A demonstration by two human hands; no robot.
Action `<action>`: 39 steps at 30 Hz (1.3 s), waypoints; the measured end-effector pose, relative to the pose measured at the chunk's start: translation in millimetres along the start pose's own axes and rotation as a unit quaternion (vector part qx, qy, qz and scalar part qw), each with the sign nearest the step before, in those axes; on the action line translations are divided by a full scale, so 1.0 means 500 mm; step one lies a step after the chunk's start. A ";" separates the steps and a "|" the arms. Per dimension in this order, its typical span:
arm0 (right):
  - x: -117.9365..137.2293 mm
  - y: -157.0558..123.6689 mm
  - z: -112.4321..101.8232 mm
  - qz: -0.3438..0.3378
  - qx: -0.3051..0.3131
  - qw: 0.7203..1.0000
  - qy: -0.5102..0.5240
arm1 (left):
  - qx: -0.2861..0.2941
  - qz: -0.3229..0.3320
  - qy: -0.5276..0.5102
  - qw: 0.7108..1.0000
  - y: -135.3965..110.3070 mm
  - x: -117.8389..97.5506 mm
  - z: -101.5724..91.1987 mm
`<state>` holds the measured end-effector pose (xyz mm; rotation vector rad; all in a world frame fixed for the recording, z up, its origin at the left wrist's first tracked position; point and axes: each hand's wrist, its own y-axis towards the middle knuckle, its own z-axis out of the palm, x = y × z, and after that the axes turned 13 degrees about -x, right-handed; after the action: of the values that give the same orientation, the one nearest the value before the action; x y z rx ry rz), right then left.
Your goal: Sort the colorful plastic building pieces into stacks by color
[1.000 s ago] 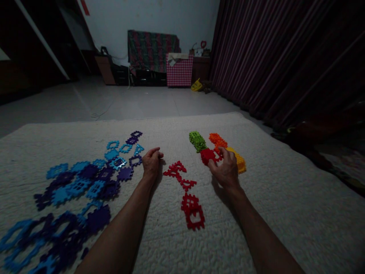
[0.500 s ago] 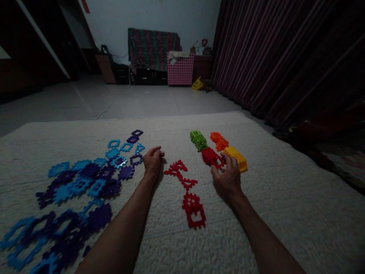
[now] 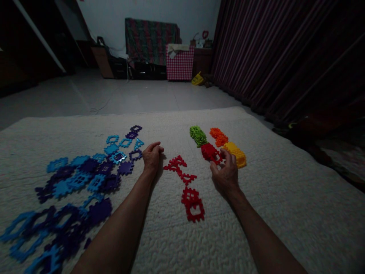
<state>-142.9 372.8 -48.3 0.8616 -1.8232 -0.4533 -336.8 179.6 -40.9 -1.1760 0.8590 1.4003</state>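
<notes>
My right hand (image 3: 226, 173) has thumb and fingers closed round the near edge of a red toothed plastic tile (image 3: 218, 156), at the end of a red tile stack (image 3: 209, 151). Just beyond are a green stack (image 3: 197, 136), an orange stack (image 3: 219, 137) and a yellow stack (image 3: 236, 154). My left hand (image 3: 152, 156) rests on the quilted mat with its fingers curled in and nothing visible in them. Between my hands lie loose red pieces: triangular ones (image 3: 176, 163), a windowed tile (image 3: 190, 195) and an overlapping square frame (image 3: 195, 210).
Many blue tiles (image 3: 78, 180) and purple tiles (image 3: 99, 210) spread over the left of the pale mat (image 3: 171, 243). Past the mat's far edge are a tiled floor, a low cabinet (image 3: 118, 70) and a checked cloth (image 3: 179, 66). A dark curtain (image 3: 251, 53) hangs at right.
The whole view has shifted slightly, with the scene sitting higher in the picture. Both hands keep nearly the same places, the right one still at the red tile.
</notes>
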 end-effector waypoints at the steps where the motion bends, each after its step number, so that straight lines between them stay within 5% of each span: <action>1: 0.000 0.002 0.000 -0.004 -0.001 1.000 -0.003 | -0.001 -0.001 0.000 1.000 0.000 0.000 0.000; 15: 0.004 0.074 0.042 -0.079 -0.031 0.996 -0.011 | -0.002 -0.012 0.005 1.000 -0.007 -0.004 0.001; 25: -0.012 0.012 0.015 0.002 -0.002 1.000 -0.005 | 0.001 0.002 0.012 1.000 0.006 0.013 -0.002; 39: -0.007 -0.007 0.006 -0.012 0.001 1.000 0.021 | 0.002 -0.006 0.009 1.000 0.007 0.015 -0.002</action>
<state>-143.7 372.8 -54.2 0.8892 -1.7755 -0.4466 -339.8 180.2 -48.5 -1.1913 0.8656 1.3804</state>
